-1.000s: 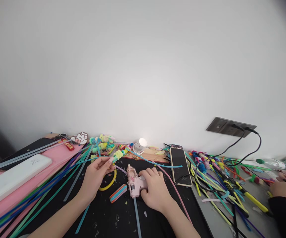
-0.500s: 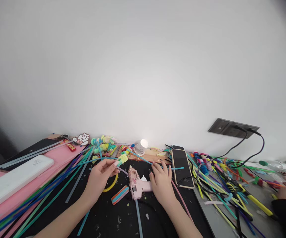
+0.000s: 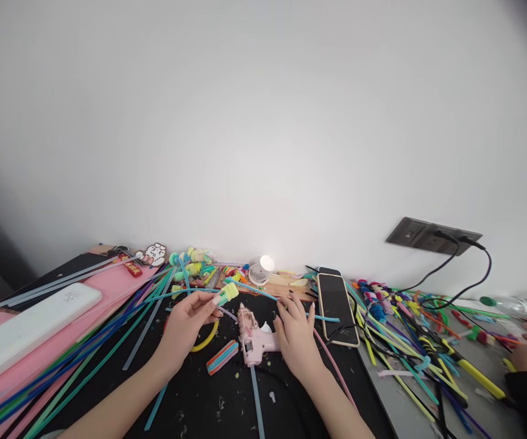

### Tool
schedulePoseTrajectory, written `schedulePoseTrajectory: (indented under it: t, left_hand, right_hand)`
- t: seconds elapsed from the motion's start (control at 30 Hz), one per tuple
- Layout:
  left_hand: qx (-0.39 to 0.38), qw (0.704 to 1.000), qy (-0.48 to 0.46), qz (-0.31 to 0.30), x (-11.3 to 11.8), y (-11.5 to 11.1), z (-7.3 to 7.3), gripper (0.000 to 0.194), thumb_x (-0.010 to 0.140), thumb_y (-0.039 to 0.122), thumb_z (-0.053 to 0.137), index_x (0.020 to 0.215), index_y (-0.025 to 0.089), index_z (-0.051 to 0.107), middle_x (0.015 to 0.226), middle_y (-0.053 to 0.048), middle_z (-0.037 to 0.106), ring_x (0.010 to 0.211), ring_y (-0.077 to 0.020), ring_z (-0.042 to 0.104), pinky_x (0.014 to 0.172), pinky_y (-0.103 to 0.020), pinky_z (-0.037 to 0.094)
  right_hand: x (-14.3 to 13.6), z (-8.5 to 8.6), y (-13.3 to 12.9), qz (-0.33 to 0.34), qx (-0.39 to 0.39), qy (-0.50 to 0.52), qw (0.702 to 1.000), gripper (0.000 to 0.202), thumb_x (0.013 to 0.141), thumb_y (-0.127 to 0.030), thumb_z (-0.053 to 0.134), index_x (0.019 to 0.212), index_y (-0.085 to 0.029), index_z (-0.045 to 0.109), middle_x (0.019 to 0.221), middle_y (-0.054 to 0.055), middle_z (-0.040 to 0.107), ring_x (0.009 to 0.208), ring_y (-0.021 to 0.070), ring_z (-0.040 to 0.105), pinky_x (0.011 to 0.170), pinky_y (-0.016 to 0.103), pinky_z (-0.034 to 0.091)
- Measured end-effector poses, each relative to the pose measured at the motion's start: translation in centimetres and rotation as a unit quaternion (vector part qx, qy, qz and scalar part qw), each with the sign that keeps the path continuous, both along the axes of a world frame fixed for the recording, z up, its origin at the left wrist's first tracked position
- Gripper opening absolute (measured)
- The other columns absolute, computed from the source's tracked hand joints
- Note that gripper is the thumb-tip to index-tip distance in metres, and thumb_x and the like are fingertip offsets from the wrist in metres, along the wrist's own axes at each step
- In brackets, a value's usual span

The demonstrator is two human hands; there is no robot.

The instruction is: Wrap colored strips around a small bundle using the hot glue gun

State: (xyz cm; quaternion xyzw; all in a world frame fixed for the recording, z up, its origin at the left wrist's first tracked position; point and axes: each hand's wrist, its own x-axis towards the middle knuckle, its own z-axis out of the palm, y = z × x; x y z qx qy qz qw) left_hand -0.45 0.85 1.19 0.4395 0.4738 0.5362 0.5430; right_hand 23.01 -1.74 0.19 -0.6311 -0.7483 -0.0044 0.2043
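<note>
My left hand (image 3: 193, 321) is closed, with thumb and fingertips pinching a small yellow and mint-green pipe-cleaner piece (image 3: 229, 294). My right hand (image 3: 296, 331) lies with fingers stretched out over a blue pipe cleaner (image 3: 324, 317), at the handle end of the pink glue gun (image 3: 254, 344). Whether it touches the handle is hidden. The gun lies on its side, nozzle pointing away, with a translucent glue stick (image 3: 257, 399) out of its back. Beside it are a flat orange-and-blue striped pipe-cleaner piece (image 3: 222, 358) and a yellow loop (image 3: 207, 339).
A phone (image 3: 337, 309) lies right of my right hand. Behind the gun stands a white cup (image 3: 261, 271). Long pipe cleaners (image 3: 94, 353) and a white device (image 3: 35, 332) lie left. Yellow-handled pliers (image 3: 477, 375) and another person's hand (image 3: 526, 353) are at right.
The yellow and green piece has shifted slightly right and up in my left hand. The right hand's fingers have moved a little; the glue gun stays put.
</note>
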Motion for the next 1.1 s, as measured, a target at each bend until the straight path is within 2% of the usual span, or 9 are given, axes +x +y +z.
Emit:
schedulePoseTrajectory:
  t: [0.23, 0.33, 0.4, 0.47, 0.57, 0.67, 0.8, 0.9, 1.1]
  left_hand:
    - [-0.003, 0.987, -0.143, -0.074, 0.1, -0.4, 0.5, 0.022, 0.07, 0.038, 0.08, 0.076, 0.019, 0.07, 0.077, -0.001, 0.066, 0.077, -0.0178, 0.063, 0.086, -0.032, 0.053]
    - [-0.005, 0.971, -0.217, -0.099, 0.0, -0.2, 0.2, 0.019, 0.072, 0.035, 0.08, 0.074, 0.02, 0.069, 0.067, 0.001, 0.062, 0.067, -0.0143, 0.06, 0.081, -0.03, 0.055]
    - [-0.014, 0.961, -0.259, -0.096, -0.1, 0.1, -0.1, 0.018, 0.071, 0.032, 0.081, 0.075, 0.02, 0.069, 0.067, 0.0, 0.064, 0.065, -0.0141, 0.06, 0.077, -0.029, 0.056]
    - [-0.027, 0.951, -0.297, -0.083, -0.1, 0.4, -0.4, 0.017, 0.07, 0.03, 0.082, 0.076, 0.02, 0.069, 0.071, -0.001, 0.067, 0.067, -0.0151, 0.063, 0.075, -0.029, 0.058]
    - [-0.044, 0.94, -0.336, -0.039, -0.3, 0.9, -0.7, 0.015, 0.07, 0.023, 0.082, 0.076, 0.019, 0.069, 0.074, -0.003, 0.07, 0.07, -0.016, 0.066, 0.074, -0.029, 0.059]
    - [-0.056, 0.935, -0.35, 0.008, -0.3, 1.1, -0.7, 0.012, 0.072, 0.014, 0.079, 0.076, 0.018, 0.068, 0.073, -0.003, 0.071, 0.07, -0.016, 0.068, 0.075, -0.03, 0.06]
    - [-0.072, 0.93, -0.359, 0.017, -0.4, 1.2, -0.5, 0.01, 0.076, 0.01, 0.073, 0.075, 0.018, 0.067, 0.073, -0.003, 0.072, 0.074, -0.0174, 0.07, 0.08, -0.033, 0.06]
    - [-0.077, 0.922, -0.378, -0.024, -0.5, 0.9, -0.2, 0.01, 0.079, 0.011, 0.07, 0.074, 0.018, 0.065, 0.073, -0.002, 0.07, 0.076, -0.0173, 0.069, 0.089, -0.04, 0.057]
    - [-0.069, 0.911, -0.391, -0.108, -0.4, 0.4, -0.3, 0.013, 0.074, 0.019, 0.077, 0.08, 0.022, 0.066, 0.074, 0.001, 0.067, 0.07, -0.0161, 0.066, 0.1, -0.05, 0.048]
  right_hand:
    - [-0.2, 0.3, -0.6, 0.086, 0.083, 0.05, 0.992, 0.038, 0.092, -0.012, 0.038, 0.126, -0.019, 0.054, 0.13, 0.016, 0.054, 0.128, 0.0309, 0.048, 0.109, 0.069, 0.018]
    - [-0.1, -0.1, -0.3, 0.088, 0.152, 0.098, 0.98, 0.035, 0.091, -0.012, 0.042, 0.12, -0.018, 0.059, 0.119, 0.015, 0.059, 0.115, 0.0289, 0.057, 0.104, 0.06, 0.037]
    - [0.1, -0.4, 0.0, 0.081, 0.206, 0.144, 0.965, 0.029, 0.091, -0.011, 0.044, 0.11, -0.017, 0.065, 0.11, 0.015, 0.061, 0.105, 0.0264, 0.062, 0.09, 0.046, 0.053]
    - [0.3, -0.4, 0.1, 0.079, 0.245, 0.176, 0.95, 0.026, 0.091, -0.01, 0.045, 0.102, -0.017, 0.068, 0.104, 0.014, 0.063, 0.097, 0.023, 0.065, 0.082, 0.036, 0.057]
    - [0.4, -0.2, 0.1, 0.077, 0.271, 0.211, 0.936, 0.026, 0.091, -0.008, 0.047, 0.1, -0.018, 0.069, 0.101, 0.011, 0.067, 0.094, 0.0203, 0.066, 0.082, 0.032, 0.056]
    - [0.5, 0.1, -0.2, 0.078, 0.254, 0.243, 0.933, 0.025, 0.09, -0.01, 0.048, 0.1, -0.02, 0.069, 0.101, 0.01, 0.069, 0.095, 0.0208, 0.067, 0.082, 0.032, 0.056]
    - [0.1, 0.5, -0.7, 0.057, 0.21, 0.314, 0.924, 0.024, 0.089, -0.012, 0.048, 0.105, -0.019, 0.065, 0.092, 0.008, 0.071, 0.072, 0.0173, 0.068, 0.064, 0.027, 0.057]
    - [-0.6, 0.8, -1.3, 0.075, 0.183, 0.341, 0.919, 0.025, 0.089, -0.013, 0.049, 0.109, -0.019, 0.063, 0.092, 0.007, 0.072, 0.069, 0.017, 0.069, 0.061, 0.026, 0.057]
    - [-2.5, 1.0, -2.4, 0.206, 0.107, 0.239, 0.943, 0.026, 0.089, -0.01, 0.047, 0.104, -0.021, 0.065, 0.091, 0.006, 0.074, 0.077, 0.0183, 0.071, 0.069, 0.027, 0.057]
